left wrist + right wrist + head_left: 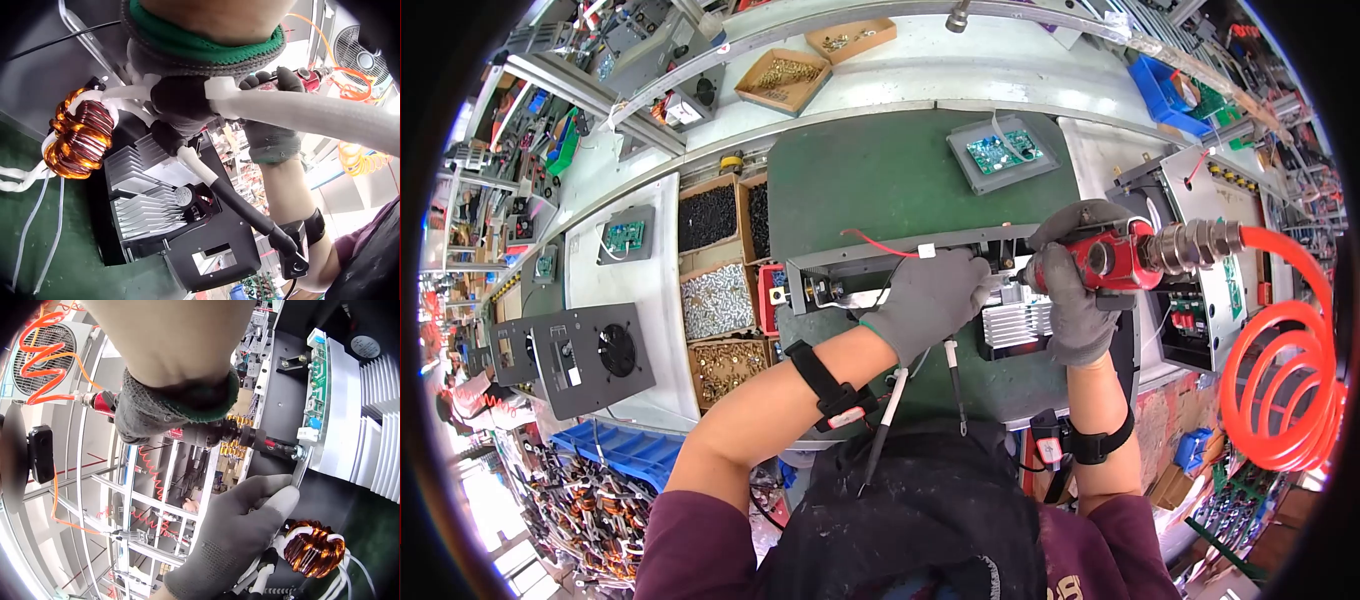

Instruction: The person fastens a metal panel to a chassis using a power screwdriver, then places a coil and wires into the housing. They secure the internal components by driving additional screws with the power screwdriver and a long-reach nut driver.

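Observation:
My gloved right hand (1072, 310) grips a red air screwdriver (1112, 260), which lies roughly level. In the right wrist view the tool's tip meets a bolt (300, 452) beside a green circuit board (317, 387). Just below that bolt, my gloved left hand (935, 295) pinches a thin metal strip (302, 476) between thumb and fingers. A finned heatsink (153, 200) sits in the dark metal housing (840, 262). Near the left hand is a copper-wound ring coil (81, 134). White cables with black sleeves (244, 203) hang below that hand, partly hiding it in the left wrist view.
A coiled red air hose (1280, 390) runs from the tool at the right. Left of the green mat (850, 170) stand boxes of screws (718, 300). Another circuit board on a grey plate (1005, 155) lies at the mat's back. A fan panel (590, 355) stands at left.

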The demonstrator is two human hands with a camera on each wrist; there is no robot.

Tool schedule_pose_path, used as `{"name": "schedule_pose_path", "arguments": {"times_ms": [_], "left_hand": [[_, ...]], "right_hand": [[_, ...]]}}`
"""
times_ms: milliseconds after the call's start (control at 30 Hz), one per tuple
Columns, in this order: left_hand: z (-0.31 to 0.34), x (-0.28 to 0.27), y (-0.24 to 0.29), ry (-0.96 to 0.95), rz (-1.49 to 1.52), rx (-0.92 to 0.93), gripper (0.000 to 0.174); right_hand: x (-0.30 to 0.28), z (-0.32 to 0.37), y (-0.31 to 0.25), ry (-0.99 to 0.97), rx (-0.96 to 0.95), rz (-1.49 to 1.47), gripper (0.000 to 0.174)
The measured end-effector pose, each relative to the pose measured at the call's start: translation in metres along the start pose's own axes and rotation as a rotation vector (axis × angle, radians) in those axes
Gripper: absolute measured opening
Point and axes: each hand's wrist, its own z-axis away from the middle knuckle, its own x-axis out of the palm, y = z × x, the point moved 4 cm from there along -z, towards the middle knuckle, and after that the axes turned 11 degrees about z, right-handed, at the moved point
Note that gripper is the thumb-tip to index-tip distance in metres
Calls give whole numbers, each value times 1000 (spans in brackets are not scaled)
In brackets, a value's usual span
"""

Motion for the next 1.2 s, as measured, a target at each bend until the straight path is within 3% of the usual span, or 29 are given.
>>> {"name": "schedule_pose_path", "arguments": {"times_ms": [133, 433, 500, 533, 600, 667, 733, 800, 867, 1000, 1200], "left_hand": [[0, 2, -2, -3, -26, 22, 24], [24, -22, 3, 65, -11, 72, 24], [43, -38, 3, -267, 557, -148, 27], [53, -45, -4, -262, 552, -149, 27], [73, -52, -16, -341, 1336, -320, 29], [89, -62, -21, -271, 1340, -318, 27], [106, -70, -26, -148, 1611, -364, 29], [114, -66, -33, -119, 1673, -347, 33], [122, -66, -30, -90, 1685, -442, 37], [122, -57, -26, -199, 1823, -445, 44], [116, -48, -16, -110, 1854, -508, 44]], "right_hand": [[6, -4, -3, -48, -47, 52, 20], [7, 6, -12, -69, -56, -163, 27], [5, 5, -14, -91, -119, -137, 27], [4, 5, -15, -112, -175, -106, 27], [3, 7, -16, -106, -120, -138, 27], [2, 6, -21, -149, -53, -152, 27], [-3, 8, -14, -148, 103, -216, 34], [2, 10, -33, 4, -4, -233, 37], [13, 21, -65, -21, -125, -439, 39], [43, 39, -106, -153, -214, -686, 43], [50, 47, -114, -101, -257, -600, 50]]}}
